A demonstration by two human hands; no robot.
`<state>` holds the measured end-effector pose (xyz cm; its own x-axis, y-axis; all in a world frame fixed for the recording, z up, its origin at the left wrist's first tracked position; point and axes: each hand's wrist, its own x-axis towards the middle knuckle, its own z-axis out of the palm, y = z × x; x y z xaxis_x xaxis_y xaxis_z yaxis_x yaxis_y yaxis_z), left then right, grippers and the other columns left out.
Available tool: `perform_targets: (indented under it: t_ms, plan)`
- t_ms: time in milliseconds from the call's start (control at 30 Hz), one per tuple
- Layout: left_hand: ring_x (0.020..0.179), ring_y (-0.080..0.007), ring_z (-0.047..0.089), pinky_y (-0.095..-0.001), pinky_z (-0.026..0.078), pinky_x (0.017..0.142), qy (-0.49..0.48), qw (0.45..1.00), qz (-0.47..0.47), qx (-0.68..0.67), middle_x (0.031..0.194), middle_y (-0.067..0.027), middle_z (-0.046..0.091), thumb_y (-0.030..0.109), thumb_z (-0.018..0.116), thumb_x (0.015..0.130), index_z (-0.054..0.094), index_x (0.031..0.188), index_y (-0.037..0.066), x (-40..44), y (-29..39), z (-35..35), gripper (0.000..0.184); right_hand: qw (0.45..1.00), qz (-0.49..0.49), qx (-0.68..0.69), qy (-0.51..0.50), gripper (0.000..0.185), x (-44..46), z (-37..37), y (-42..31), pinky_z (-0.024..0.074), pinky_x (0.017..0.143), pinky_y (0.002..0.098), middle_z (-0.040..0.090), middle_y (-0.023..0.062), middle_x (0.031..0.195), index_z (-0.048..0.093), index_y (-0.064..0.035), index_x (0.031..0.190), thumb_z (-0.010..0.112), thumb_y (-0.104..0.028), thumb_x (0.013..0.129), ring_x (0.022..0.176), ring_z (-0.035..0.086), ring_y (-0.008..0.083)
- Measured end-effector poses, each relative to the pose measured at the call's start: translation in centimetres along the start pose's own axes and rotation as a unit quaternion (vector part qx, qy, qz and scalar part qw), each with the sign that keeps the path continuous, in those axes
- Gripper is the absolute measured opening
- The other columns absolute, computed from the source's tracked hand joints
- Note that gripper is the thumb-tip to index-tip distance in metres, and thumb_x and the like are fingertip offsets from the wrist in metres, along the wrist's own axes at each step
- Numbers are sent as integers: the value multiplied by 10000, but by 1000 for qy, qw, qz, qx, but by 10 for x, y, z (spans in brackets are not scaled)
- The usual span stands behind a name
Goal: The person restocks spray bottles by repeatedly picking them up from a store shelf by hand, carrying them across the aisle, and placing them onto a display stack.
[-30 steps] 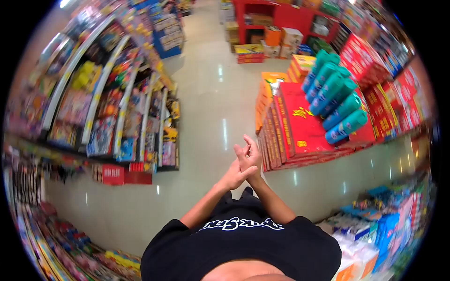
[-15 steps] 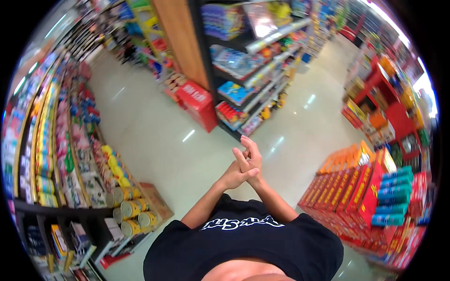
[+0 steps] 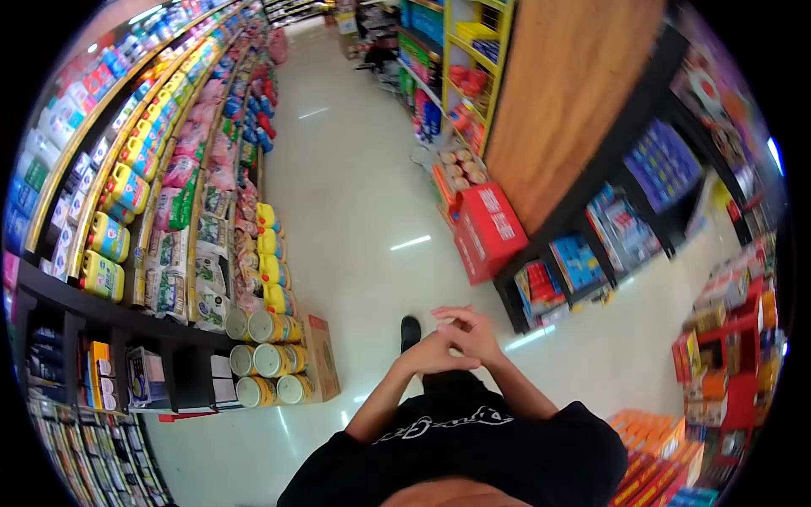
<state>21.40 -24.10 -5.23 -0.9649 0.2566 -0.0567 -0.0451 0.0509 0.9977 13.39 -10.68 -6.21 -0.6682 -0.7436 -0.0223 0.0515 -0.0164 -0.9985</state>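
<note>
My left hand [image 3: 432,352] and my right hand [image 3: 476,338] meet in front of my black shirt [image 3: 524,448], overlapping each other. The fingers of my right hand stretch out loosely to the left over my left hand. My left thumb points right, beside the right palm, and the other left fingers are partly hidden. Both hands look open, and no object shows in either. Below them is tiled floor [image 3: 372,287], with one dark shoe [image 3: 410,331] just left of the hands.
Shelves of yellow bottles [image 3: 127,188] and packets line the left, ending in stacked cans [image 3: 274,360] beside a cardboard box [image 3: 321,355]. A red box [image 3: 488,228] stands by a wooden shelf end [image 3: 566,110]. Red cartons [image 3: 655,473] are at lower right.
The view has swung left, so the red cartons have slid to the lower right and the left shelves show more fully. My hands remain together, sitting lower, with the right fingers now tipped leftward.
</note>
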Motion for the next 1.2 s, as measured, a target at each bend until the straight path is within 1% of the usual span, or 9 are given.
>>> perform_targets:
  t_ms: [100,133,233,267,367,400,533,667,1200]
  plan:
    - [1372,-358,457,-441,427,1096,54,994,28,89,1503,-281,406,307,847,795,510,1374,-62,2,-16,-83,765,991,73,-8,-109,361,92,21,2,515,929,338,711,106,1174,687,-25,1171,775,-205,870,1074,652,186]
    - [1367,-362,460,-445,438,1084,79,986,51,141,1498,-284,410,304,846,796,530,1356,-60,9,-9,-116,740,983,-29,-82,-160,372,128,32,-10,512,941,349,632,127,1312,661,-13,1208,755,-167,882,1078,636,204]
    - [1387,-378,423,-454,432,1081,93,988,-63,102,1523,-295,360,250,825,802,537,1353,-23,9,23,-201,679,946,-161,-171,-222,480,220,74,-25,477,1009,393,554,150,1386,642,-5,1232,783,-266,854,1234,558,275]
    - [1374,-379,423,-452,438,1067,157,975,22,153,1549,-283,317,172,793,784,549,1332,-3,8,-11,-230,625,931,-143,-197,-272,615,249,84,-34,421,1076,431,482,184,1429,587,5,1298,794,-341,834,1345,447,336]
    - [1329,-310,497,-438,473,1006,181,964,14,193,1628,-199,221,87,762,763,381,1474,-9,7,-33,-300,812,901,-122,-212,-358,688,323,111,-49,393,1099,444,452,215,1436,521,18,1354,778,-375,851,1347,429,380]
    - [1322,-312,501,-438,475,1002,186,962,-11,199,1616,-200,232,89,760,766,385,1472,-8,14,-33,-316,805,864,-180,-234,-407,745,350,121,-21,360,1120,461,429,246,1445,488,32,1374,755,-445,868,1343,407,415]
    - [1293,-319,517,-438,481,987,189,947,-137,221,1570,-202,276,101,751,776,399,1461,-4,53,-34,-377,778,786,-108,-314,-522,821,440,141,-37,333,1125,459,386,272,1473,476,50,1382,674,-575,887,1332,380,436]
    - [1264,-327,534,-438,487,973,156,933,-205,252,1524,-204,320,112,743,786,412,1451,-1,95,-56,-466,751,739,-54,-397,-541,921,542,149,-29,356,1106,476,401,312,1446,462,65,1395,594,-687,880,1309,393,478]
    - [1148,-358,600,-438,512,913,-57,905,-187,379,1340,-211,496,156,707,825,467,1408,13,369,-48,-856,647,901,113,-361,-213,859,927,70,-67,412,1063,456,527,292,1264,487,63,1395,622,-623,894,1208,505,449]
